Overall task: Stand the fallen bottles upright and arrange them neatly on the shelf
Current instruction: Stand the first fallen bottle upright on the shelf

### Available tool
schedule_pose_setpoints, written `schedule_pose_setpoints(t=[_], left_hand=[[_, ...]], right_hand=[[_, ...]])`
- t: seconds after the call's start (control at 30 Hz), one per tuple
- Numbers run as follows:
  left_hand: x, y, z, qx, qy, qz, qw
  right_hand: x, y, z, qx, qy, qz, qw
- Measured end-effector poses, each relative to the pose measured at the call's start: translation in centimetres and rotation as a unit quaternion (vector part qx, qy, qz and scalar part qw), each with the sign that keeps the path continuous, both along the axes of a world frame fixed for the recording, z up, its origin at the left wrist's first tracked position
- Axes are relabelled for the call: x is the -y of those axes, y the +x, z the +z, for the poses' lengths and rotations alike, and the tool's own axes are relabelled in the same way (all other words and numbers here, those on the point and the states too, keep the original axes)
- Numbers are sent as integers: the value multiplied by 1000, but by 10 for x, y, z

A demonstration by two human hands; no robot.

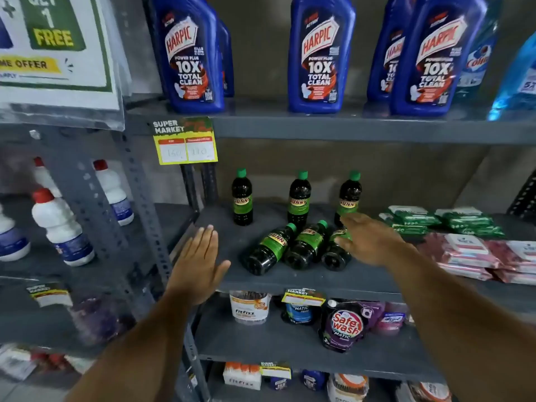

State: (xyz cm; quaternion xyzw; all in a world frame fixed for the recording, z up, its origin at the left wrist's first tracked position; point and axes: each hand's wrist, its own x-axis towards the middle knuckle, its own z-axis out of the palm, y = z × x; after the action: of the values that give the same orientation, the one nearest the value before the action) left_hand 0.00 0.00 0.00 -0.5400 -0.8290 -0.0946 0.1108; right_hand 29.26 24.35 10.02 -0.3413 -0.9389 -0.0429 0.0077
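Observation:
Three dark bottles with green caps and green "Sunny" labels stand upright at the back of the grey middle shelf: left one, middle one, right one. In front of them three more lie on their sides, bases toward me: left fallen bottle, middle fallen bottle, right fallen bottle. My right hand hovers open over the right fallen bottle, fingers spread, partly covering it. My left hand is open and flat at the shelf's left front corner, holding nothing.
Blue Harpic bottles fill the shelf above. Green and pink packets lie at the right on the same shelf. A price tag hangs at upper left. White bottles with red caps stand on the neighbouring rack. Detergent pouches sit below.

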Motion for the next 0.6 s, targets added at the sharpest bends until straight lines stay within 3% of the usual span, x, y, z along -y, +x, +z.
schedule_pose_setpoints(t=[0.23,0.4,0.6], left_hand=[[-22,-24,-44,113,-25,41,992],[-35,-25,-60,167,-46,93,980],[-37,-26,-67,99,-74,72,990]], right_hand=[[-28,-40,-35,-47,-198,-156,967],[-40,-50,-47,-118,-222,-234,939],[-45,-56,-60,-256,-335,-368,828]])
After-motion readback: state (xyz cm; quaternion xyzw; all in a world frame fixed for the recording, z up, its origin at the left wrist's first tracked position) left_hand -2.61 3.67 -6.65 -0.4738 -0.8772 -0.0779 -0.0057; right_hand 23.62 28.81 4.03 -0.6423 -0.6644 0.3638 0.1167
